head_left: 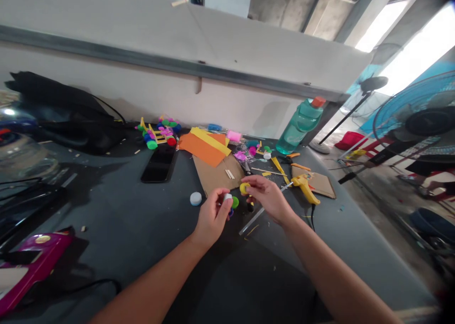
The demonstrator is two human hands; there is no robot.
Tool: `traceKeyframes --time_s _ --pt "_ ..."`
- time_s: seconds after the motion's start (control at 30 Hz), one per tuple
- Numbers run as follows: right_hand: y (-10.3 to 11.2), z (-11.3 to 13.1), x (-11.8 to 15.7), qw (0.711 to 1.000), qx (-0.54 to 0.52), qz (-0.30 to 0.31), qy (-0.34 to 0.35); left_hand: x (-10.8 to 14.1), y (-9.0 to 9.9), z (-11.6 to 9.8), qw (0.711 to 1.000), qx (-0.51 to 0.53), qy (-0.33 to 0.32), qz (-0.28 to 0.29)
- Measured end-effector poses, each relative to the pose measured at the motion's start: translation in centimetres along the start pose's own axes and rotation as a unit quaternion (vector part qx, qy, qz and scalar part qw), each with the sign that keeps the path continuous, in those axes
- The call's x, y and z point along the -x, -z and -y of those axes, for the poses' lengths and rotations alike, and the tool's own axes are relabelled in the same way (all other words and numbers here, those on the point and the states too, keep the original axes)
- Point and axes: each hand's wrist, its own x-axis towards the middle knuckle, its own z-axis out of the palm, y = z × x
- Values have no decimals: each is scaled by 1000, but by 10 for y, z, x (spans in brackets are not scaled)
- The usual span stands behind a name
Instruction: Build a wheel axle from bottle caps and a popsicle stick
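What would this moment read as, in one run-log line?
left hand: white plastic cap | right hand: yellow plastic cap | nearby: yellow glue gun, cardboard sheet

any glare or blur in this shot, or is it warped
Head view: the bright opening at upper right is blown out; the wide lens stretches the edges, most on the blue fan; the left hand, right hand, white cap and yellow cap look fairly sharp; dark shadows cross the grey table.
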Motion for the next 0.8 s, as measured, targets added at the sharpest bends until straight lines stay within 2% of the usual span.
traceKeyframes --time_s 0.1,0.2,0.27,0.37,0.47,0.53,0.63,0.7,0.8 --pt "-3 4 18 981 -176 2 -76 -2 -3 -2 998 46 31 12" --pt "-5 -2 26 972 -212 17 -99 -2 -5 -3 995 77 54 28" --pt "-6 -8 27 983 -165 18 -74 -2 -6 -4 993 86 63 42" --pt "-7 -18 26 1000 3 -26 17 -3 -7 -5 990 100 87 45" --pt "-7 -22 28 974 187 -53 119 -6 -6 -4 987 115 107 28" --pt "-6 -20 30 951 258 -49 162 -7 -6 -4 985 126 116 23" --pt "-4 -14 34 932 299 -79 191 -8 -7 -4 979 153 130 32" --pt "-6 -10 37 929 296 -97 199 -7 -7 -5 975 169 139 42" --pt "-10 -7 39 934 279 -76 208 -6 -8 -7 967 195 155 53"
